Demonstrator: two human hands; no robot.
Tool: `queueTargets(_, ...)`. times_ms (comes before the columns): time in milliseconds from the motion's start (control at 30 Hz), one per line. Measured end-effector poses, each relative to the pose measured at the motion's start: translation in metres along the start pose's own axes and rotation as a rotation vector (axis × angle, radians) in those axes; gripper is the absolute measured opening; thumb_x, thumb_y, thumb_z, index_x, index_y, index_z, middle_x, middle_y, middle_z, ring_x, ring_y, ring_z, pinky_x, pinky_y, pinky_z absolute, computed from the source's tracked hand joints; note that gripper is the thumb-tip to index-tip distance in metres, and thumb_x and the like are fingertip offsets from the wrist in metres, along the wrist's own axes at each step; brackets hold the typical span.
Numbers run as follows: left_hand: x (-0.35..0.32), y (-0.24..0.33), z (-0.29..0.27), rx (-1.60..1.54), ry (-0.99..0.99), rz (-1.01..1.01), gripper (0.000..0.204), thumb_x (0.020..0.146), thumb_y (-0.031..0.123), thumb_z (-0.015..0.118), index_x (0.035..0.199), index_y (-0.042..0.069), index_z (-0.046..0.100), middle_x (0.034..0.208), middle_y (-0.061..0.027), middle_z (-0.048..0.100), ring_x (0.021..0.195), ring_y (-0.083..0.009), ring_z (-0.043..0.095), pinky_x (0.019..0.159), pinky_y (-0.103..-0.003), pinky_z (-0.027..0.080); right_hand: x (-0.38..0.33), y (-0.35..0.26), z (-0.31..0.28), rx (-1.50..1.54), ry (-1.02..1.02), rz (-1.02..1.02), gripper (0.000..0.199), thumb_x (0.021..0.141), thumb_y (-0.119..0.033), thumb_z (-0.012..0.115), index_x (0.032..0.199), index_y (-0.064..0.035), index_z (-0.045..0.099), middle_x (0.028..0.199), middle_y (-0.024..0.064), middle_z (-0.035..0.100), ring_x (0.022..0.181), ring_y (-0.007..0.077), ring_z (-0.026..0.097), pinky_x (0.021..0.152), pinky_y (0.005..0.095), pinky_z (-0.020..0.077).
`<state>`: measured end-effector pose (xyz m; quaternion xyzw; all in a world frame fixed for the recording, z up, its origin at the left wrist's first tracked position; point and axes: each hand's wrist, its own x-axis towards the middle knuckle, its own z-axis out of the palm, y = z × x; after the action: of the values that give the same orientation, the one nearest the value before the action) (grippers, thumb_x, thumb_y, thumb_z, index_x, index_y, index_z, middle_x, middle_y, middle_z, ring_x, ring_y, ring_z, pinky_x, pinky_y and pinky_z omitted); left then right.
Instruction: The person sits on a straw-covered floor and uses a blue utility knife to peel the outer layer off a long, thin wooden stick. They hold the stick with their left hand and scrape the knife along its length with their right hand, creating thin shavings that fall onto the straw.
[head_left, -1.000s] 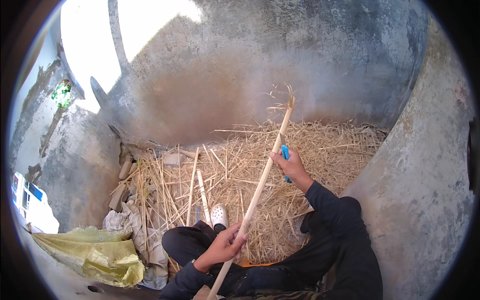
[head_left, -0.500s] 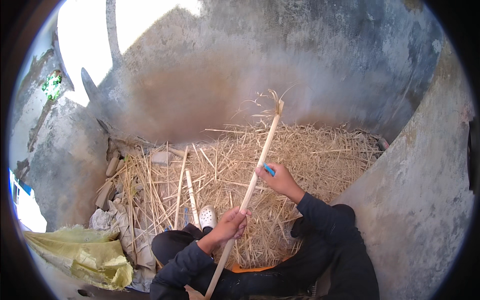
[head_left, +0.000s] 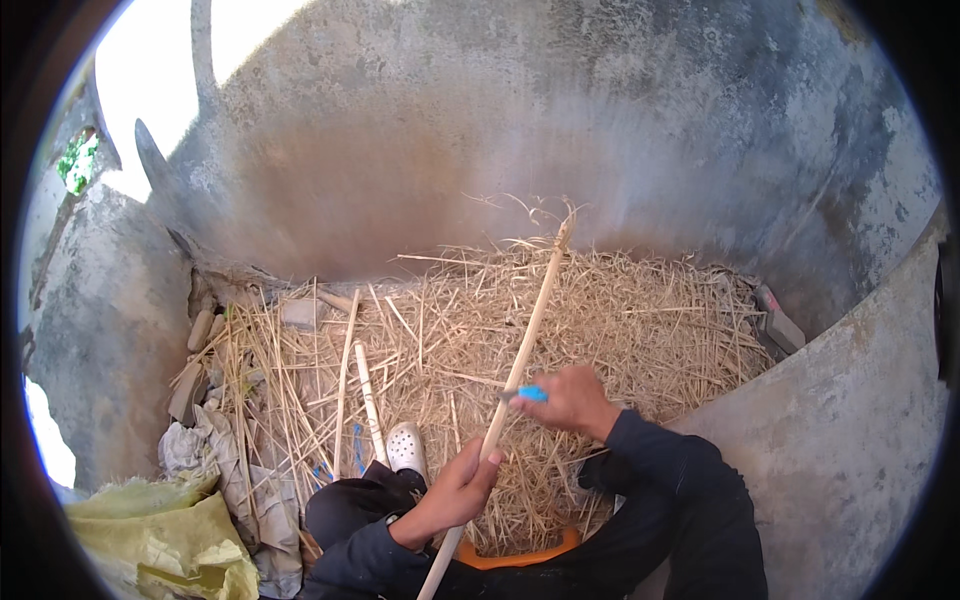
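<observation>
A long, pale wooden pole slants up from my lap toward the far wall, its far tip frayed with curly fibres. My left hand is wrapped round its lower part, thumb along the top. Higher up, my right hand is closed on a small blue-handled knife. The knife's short dark blade lies against the pole's side; its exact edge is too small to make out. Thin shavings curl off near the far tip.
Straw-like shavings cover the floor. Left of my white clog lie pale sticks. A yellow-green sack sits at the lower left, an orange curved edge between my legs. Concrete walls surround me; a grey block stands far right.
My right hand and the knife have moved down the pole toward my left hand, and the wrist has turned. The pole's far tip sits slightly lower. The whole view has shifted a little.
</observation>
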<state>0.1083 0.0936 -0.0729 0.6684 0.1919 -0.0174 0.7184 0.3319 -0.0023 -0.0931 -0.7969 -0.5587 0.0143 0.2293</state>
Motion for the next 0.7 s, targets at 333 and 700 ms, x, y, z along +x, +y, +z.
queueTargets(333, -0.030, 0.041, 0.011, 0.099, -0.121, 0.152, 0.018, 0.102, 0.027, 0.046, 0.100, 0.009, 0.044, 0.076, 0.0034, 0.041, 0.063, -0.0060, 0.039, 0.055, -0.024, 0.037, 0.021, 0.047, 0.000, -0.077, -0.017, 0.197, 0.070, 0.087, -0.069, 0.046, 0.055, -0.0068, 0.057, 0.045, 0.0128, 0.051, 0.042, 0.0307, 0.054, 0.044, 0.0455, 0.0408)
queueTargets(700, -0.005, 0.024, 0.000, -0.389, -0.006, -0.132, 0.023, 0.104, 0.033, 0.036, 0.103, 0.012, 0.043, 0.062, 0.0053, 0.033, 0.043, -0.0039, 0.026, 0.038, -0.021, 0.026, -0.002, -0.004, -0.016, 0.067, 0.221, -0.234, 0.065, 0.080, -0.070, 0.056, 0.055, -0.0103, 0.051, 0.047, 0.0075, 0.051, 0.041, 0.0245, 0.054, 0.040, 0.0364, 0.0401)
